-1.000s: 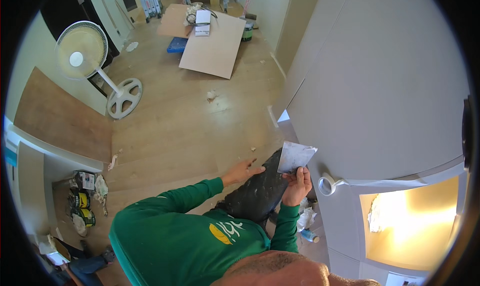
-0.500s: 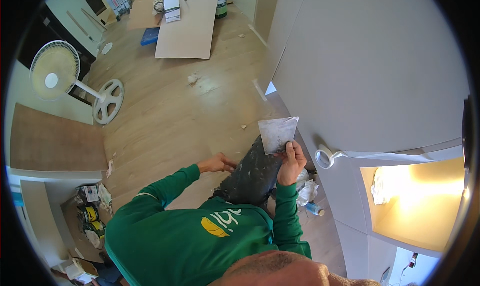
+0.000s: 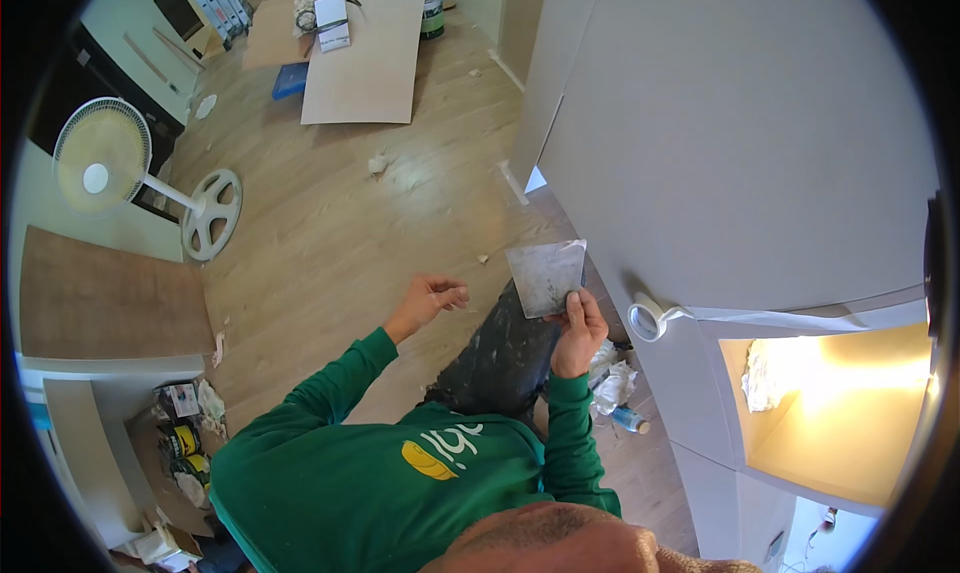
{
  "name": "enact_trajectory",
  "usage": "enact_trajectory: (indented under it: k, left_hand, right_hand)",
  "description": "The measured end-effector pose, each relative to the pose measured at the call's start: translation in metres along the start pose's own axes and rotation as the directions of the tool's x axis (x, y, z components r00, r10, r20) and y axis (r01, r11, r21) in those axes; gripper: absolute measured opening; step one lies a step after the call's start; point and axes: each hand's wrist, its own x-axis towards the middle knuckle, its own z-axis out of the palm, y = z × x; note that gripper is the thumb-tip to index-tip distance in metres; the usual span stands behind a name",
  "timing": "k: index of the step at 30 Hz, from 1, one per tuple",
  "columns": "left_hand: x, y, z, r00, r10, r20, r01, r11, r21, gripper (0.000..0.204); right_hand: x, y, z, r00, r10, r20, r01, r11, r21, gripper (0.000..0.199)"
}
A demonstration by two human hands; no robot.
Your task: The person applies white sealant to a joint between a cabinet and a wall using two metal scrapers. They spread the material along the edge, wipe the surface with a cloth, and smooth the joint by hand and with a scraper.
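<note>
My right hand (image 3: 577,345) grips the lower edge of a thin, square, smudged grey putty spreader (image 3: 548,276), thumb on its upper face. The spreader lies over my bent knee in dark, stained trousers (image 3: 497,358), close to the grey cabinet panel (image 3: 735,143). My left hand (image 3: 430,305) is in the air left of the knee, fingers loosely bent and apart, with nothing visible in them. Right of the right hand, a roll of white tape (image 3: 646,320) hangs at the panel's edge, with a strip running from it along that edge.
A lit niche (image 3: 835,413) opens at the right. Crumpled plastic (image 3: 613,388) and a small bottle (image 3: 630,419) lie beside my leg. A white fan (image 3: 105,158) appears at the left, boards (image 3: 365,68) at the back, and tins (image 3: 182,441) at lower left. Scraps dot the wooden floor.
My left hand has lifted away from the knee, moving up and slightly left, its fingers now more bent. The right hand still grips the spreader; the view has shifted a little.
</note>
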Motion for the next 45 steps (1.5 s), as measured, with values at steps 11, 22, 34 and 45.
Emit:
enact_trajectory:
  k: [11, 22, 34, 45]
  left_hand:
    - [-0.009, 0.038, 0.074, 0.938, 0.153, 0.310, -0.034, 0.934, -0.357, 0.036]
    - [0.015, 0.025, 0.102, 0.942, 0.013, 0.335, 0.064, 0.974, -0.217, 0.017]
    - [0.033, -0.012, 0.186, 0.601, 0.068, 0.796, -0.482, 0.825, 0.294, 0.011]
    - [0.006, 0.037, 0.271, 0.345, -0.086, 0.935, -0.408, 0.883, 0.232, 0.018]
  right_hand:
    - [-0.001, 0.009, 0.000, 0.999, 0.049, 0.020, -0.048, 0.997, -0.067, 0.027]
    - [-0.016, 0.019, -0.068, 0.969, -0.236, -0.070, 0.155, 0.805, -0.572, 0.031]
    - [-0.112, 0.156, -0.177, 0.993, -0.117, -0.017, 0.058, 0.607, -0.793, 0.049]
    - [-0.174, 0.027, -0.176, 0.933, -0.088, -0.348, -0.212, 0.646, -0.733, 0.037]
